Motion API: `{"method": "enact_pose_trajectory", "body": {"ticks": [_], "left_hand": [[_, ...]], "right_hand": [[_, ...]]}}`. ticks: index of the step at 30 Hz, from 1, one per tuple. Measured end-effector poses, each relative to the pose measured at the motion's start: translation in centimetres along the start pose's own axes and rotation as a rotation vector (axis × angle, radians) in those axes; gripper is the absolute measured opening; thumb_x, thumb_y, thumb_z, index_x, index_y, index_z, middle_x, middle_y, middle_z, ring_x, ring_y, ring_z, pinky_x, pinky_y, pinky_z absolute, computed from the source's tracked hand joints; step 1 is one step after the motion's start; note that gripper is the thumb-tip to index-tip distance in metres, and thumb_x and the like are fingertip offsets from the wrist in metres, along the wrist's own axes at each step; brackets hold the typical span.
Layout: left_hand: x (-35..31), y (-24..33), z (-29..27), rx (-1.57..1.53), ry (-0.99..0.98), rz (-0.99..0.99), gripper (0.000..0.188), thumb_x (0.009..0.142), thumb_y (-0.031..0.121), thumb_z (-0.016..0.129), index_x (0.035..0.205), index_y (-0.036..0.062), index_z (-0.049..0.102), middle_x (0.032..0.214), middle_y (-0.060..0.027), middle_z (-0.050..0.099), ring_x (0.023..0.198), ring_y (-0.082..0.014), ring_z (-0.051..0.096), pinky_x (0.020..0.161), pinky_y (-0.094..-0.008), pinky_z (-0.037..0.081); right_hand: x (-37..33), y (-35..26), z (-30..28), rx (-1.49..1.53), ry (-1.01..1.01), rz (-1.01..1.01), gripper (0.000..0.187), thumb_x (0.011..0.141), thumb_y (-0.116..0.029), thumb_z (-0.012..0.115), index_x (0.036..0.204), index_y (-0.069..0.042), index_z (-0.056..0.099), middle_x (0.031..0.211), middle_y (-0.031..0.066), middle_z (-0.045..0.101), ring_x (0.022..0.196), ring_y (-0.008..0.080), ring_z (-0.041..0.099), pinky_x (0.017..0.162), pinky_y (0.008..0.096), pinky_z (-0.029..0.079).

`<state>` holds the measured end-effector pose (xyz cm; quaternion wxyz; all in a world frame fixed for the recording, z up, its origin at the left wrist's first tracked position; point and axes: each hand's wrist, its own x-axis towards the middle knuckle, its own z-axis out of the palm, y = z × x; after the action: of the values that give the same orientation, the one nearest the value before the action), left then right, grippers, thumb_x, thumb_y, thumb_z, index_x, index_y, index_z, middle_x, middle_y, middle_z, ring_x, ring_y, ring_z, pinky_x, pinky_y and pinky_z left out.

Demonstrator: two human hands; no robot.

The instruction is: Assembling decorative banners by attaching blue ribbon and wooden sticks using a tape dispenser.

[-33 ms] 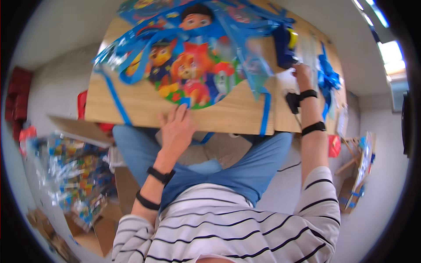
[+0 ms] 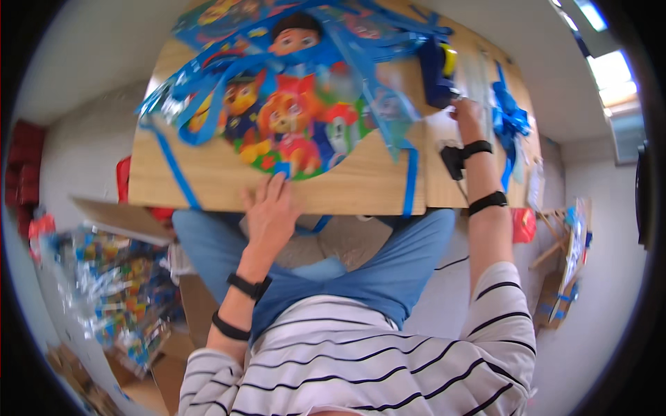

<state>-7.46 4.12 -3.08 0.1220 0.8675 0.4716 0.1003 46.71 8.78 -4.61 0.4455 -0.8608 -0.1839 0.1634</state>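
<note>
A colourful plastic sheet printed with cartoon characters point(image 2: 291, 121) lies on the wooden table point(image 2: 333, 194), its rounded lower edge towards me. At that edge sits a small blue strip piece point(image 2: 281, 169), touched by the fingertips of my left hand point(image 2: 269, 213), whose fingers are stretched out. My right hand point(image 2: 468, 118) is at the near end of a dark blue tape dispenser point(image 2: 436, 76) with a yellow core. Its fingers are pinched together; whatever is between them is too blurred to make out.
Blue ribbons point(image 2: 208, 114) and clear film lie across the sheet. A bundle of blue ribbon point(image 2: 510, 111) rests at the table's right. Beside my right wrist is a small black device point(image 2: 452, 163) with a cable. Packed colourful goods point(image 2: 125, 284) and cardboard boxes point(image 2: 170, 367) stand at lower left.
The whole table has shifted slightly left in the picture. Both hands keep about the same places, the left at the sheet's edge and the right at the tape dispenser.
</note>
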Motion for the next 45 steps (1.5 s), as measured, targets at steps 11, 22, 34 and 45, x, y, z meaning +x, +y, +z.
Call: {"method": "enact_pose_trajectory", "body": {"ticks": [11, 22, 34, 45], "left_hand": [[1.1, 1.9, -0.8, -0.016, -0.055, 0.093, 0.063, 0.071, 0.025, 0.079, 0.125, 0.0026, 0.056, 0.138, -0.0073, 0.046, 0.132, -0.03, 0.038, 0.109, -0.0638, 0.023], [1.2, 2.2, -1.2, 0.008, -0.072, 0.095, 0.063, 0.071, 0.025, 0.079, 0.125, 0.0012, 0.056, 0.137, -0.0075, 0.046, 0.132, -0.0302, 0.038, 0.108, -0.0625, 0.023], [1.2, 2.1, -1.1, -0.004, -0.078, 0.097, 0.062, 0.072, 0.025, 0.078, 0.126, 0.0019, 0.055, 0.138, -0.0077, 0.046, 0.132, -0.0308, 0.037, 0.109, -0.062, 0.023], [1.3, 2.1, -1.2, 0.008, -0.079, 0.086, 0.063, 0.072, 0.026, 0.078, 0.126, 0.002, 0.056, 0.138, -0.0073, 0.046, 0.133, -0.0306, 0.037, 0.109, -0.0612, 0.024]], "right_hand": [[-3.9, -2.0, -3.2, 0.414, 0.08, 0.155, 0.011, 0.081, 0.003, 0.054, 0.087, 0.01, 0.059, 0.083, 0.0209, 0.066, 0.076, 0.0326, 0.07, 0.065, 0.0384, 0.054], [-5.4, -3.2, -4.2, 0.621, -0.001, 0.17, 0.018, 0.081, 0.005, 0.056, 0.096, 0.015, 0.056, 0.088, 0.021, 0.066, 0.077, 0.0325, 0.07, 0.07, 0.0396, 0.057], [-5.3, -2.4, -5.3, 0.767, -0.132, 0.087, 0.015, 0.082, 0.003, 0.052, 0.088, 0.015, 0.059, 0.087, 0.0252, 0.065, 0.078, 0.0358, 0.069, 0.07, 0.0415, 0.058], [-6.1, -2.1, -3.6, 0.512, -0.015, 0.101, 0.015, 0.077, 0.0, 0.056, 0.085, 0.012, 0.062, 0.09, 0.0277, 0.066, 0.086, 0.0414, 0.069, 0.081, 0.0501, 0.055]]}}
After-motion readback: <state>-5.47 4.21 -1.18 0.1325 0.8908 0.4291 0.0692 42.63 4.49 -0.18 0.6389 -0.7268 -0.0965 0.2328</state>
